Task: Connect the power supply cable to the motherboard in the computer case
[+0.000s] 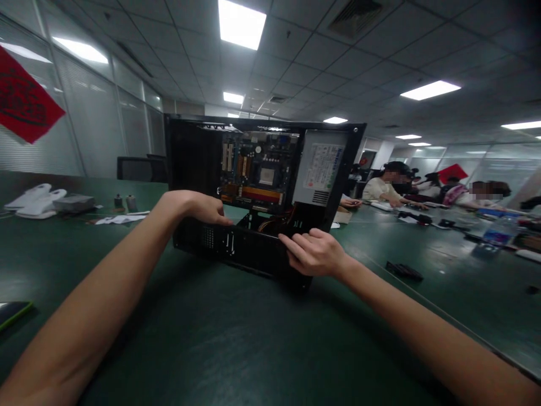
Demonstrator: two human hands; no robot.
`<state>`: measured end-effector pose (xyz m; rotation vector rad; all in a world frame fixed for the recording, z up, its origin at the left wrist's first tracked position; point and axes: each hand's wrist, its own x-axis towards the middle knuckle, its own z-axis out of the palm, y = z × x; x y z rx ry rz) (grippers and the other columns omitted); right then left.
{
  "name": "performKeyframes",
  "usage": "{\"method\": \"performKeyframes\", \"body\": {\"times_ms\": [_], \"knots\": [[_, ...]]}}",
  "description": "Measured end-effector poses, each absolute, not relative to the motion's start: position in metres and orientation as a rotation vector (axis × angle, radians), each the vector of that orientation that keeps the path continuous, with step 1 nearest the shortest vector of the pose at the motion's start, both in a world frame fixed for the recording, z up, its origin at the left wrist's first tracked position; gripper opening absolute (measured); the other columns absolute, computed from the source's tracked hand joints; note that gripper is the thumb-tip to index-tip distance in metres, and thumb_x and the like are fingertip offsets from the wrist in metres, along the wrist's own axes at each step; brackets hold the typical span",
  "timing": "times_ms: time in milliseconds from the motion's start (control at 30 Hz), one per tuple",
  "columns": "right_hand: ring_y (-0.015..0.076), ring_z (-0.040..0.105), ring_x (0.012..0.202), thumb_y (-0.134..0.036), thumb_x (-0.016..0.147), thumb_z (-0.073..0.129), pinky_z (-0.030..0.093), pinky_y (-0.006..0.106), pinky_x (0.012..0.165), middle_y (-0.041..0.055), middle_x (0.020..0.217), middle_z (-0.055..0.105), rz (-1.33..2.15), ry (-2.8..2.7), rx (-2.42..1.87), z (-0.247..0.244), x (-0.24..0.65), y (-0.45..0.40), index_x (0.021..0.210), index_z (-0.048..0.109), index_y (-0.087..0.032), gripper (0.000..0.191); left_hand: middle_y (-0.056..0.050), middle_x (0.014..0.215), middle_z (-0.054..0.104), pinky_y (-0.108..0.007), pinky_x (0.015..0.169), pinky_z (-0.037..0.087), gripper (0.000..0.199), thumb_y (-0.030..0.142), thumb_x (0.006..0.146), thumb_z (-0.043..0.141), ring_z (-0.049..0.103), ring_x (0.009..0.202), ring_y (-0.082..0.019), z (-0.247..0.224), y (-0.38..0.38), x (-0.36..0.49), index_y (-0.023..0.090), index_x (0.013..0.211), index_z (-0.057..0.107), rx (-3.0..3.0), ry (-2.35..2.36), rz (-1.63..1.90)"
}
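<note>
An open black computer case [253,248] stands tilted on the green table [236,338], its inside facing me. Within it show a motherboard [257,169], a silver power supply [323,166] at the upper right and some cables [273,224] below. My left hand [203,208] grips the near edge of the case at the left, its fingers partly hidden behind the rim. At the right of the same edge, my right hand [315,252] has its fingers curled against the case.
White bags [36,200], a grey box [74,203] and papers [120,219] lie at the left. A phone [14,313] is at the near left edge. Black parts [403,270] lie at the right. Several people [391,183] sit farther back.
</note>
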<state>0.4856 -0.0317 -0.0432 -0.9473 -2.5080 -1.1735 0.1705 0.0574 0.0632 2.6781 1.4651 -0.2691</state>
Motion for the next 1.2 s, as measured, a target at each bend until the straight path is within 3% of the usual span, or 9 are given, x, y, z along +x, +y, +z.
{"method": "performKeyframes", "body": {"times_ms": [100, 233, 400, 567, 667, 800, 900, 1033, 1200], "knots": [[0.0163, 0.062, 0.067, -0.029, 0.099, 0.045, 0.037, 0.039, 0.061, 0.0107, 0.087, 0.074, -0.975, -2.559, -1.026, -0.044, 0.515, -0.024, 0.131, 0.072, -0.016, 0.045, -0.015, 0.117, 0.076, -0.034, 0.088, 0.050, 0.054, 0.058, 0.092, 0.056, 0.067, 0.100, -0.027, 0.071, 0.031, 0.187, 0.015, 0.116, 0.079, 2.640, 1.447, -0.377], [0.0168, 0.061, 0.066, -0.029, 0.099, 0.046, 0.036, 0.038, 0.060, 0.0106, 0.083, 0.074, -0.977, -2.504, -0.977, -0.051, 0.536, -0.027, 0.126, 0.074, -0.016, 0.042, -0.013, 0.104, 0.079, -0.035, 0.080, 0.051, 0.040, 0.048, 0.087, 0.064, 0.068, 0.089, -0.027, 0.077, 0.013, 0.197, 0.018, 0.105, 0.083, 2.672, 1.315, -0.498], [0.0190, 0.065, 0.073, -0.031, 0.105, 0.042, 0.040, 0.035, 0.068, 0.0118, 0.084, 0.073, -0.838, -2.404, -1.149, -0.042, 0.510, -0.037, 0.101, 0.077, -0.015, 0.039, -0.011, 0.090, 0.078, -0.032, 0.070, 0.050, 0.035, 0.045, 0.087, 0.062, 0.065, 0.075, -0.023, 0.076, 0.008, 0.199, 0.018, 0.095, 0.083, 2.704, 1.284, -0.483], [0.0197, 0.069, 0.094, -0.024, 0.103, 0.048, 0.048, 0.030, 0.084, 0.0095, 0.105, 0.077, -0.008, -2.487, -1.204, -0.003, 0.447, -0.013, 0.105, 0.076, -0.015, 0.030, -0.009, 0.083, 0.077, -0.031, 0.066, 0.047, 0.032, 0.042, 0.087, 0.062, 0.061, 0.068, -0.020, 0.076, 0.002, 0.204, 0.018, 0.092, 0.083, 2.722, 1.276, -0.493], [0.0196, 0.070, 0.095, -0.022, 0.101, 0.050, 0.051, 0.030, 0.086, 0.0085, 0.106, 0.078, 0.492, -2.673, -1.254, 0.009, 0.420, 0.020, 0.104, 0.078, -0.013, 0.030, -0.008, 0.084, 0.077, -0.031, 0.064, 0.046, 0.030, 0.039, 0.087, 0.061, 0.061, 0.068, -0.019, 0.076, -0.001, 0.207, 0.018, 0.093, 0.082, 2.729, 1.299, -0.488], [0.0212, 0.070, 0.109, -0.032, 0.097, 0.061, 0.051, 0.030, 0.098, 0.0074, 0.119, 0.077, 0.842, -2.616, -1.312, 0.003, 0.411, 0.052, 0.109, 0.080, -0.014, 0.028, -0.008, 0.081, 0.076, -0.030, 0.063, 0.045, 0.030, 0.041, 0.084, 0.064, 0.060, 0.067, -0.019, 0.075, -0.002, 0.207, 0.018, 0.090, 0.082, 2.759, 1.297, -0.464], [0.0213, 0.069, 0.115, -0.038, 0.094, 0.066, 0.049, 0.030, 0.104, 0.0071, 0.123, 0.076, 0.980, -2.527, -1.338, -0.007, 0.414, 0.060, 0.108, 0.080, -0.016, 0.029, -0.009, 0.086, 0.078, -0.031, 0.066, 0.047, 0.032, 0.042, 0.085, 0.062, 0.063, 0.072, -0.021, 0.075, -0.005, 0.208, 0.019, 0.094, 0.082, 2.774, 1.326, -0.489], [0.0208, 0.072, 0.102, -0.039, 0.091, 0.068, 0.053, 0.032, 0.097, 0.0068, 0.109, 0.079, 1.180, -2.446, -1.345, -0.015, 0.416, 0.063, 0.100, 0.081, -0.015, 0.028, -0.011, 0.101, 0.079, -0.031, 0.071, 0.049, 0.041, 0.050, 0.091, 0.057, 0.067, 0.083, -0.024, 0.078, -0.014, 0.209, 0.020, 0.105, 0.081, 2.761, 1.374, -0.511], [0.0191, 0.071, 0.094, -0.026, 0.086, 0.066, 0.052, 0.028, 0.086, 0.0054, 0.104, 0.080, 0.918, -2.501, -1.219, -0.008, 0.415, 0.058, 0.102, 0.080, -0.013, 0.025, -0.009, 0.121, 0.076, -0.032, 0.083, 0.049, 0.052, 0.057, 0.094, 0.053, 0.069, 0.100, -0.025, 0.081, -0.020, 0.206, 0.024, 0.127, 0.074, 2.802, 1.334, -0.371]]}}
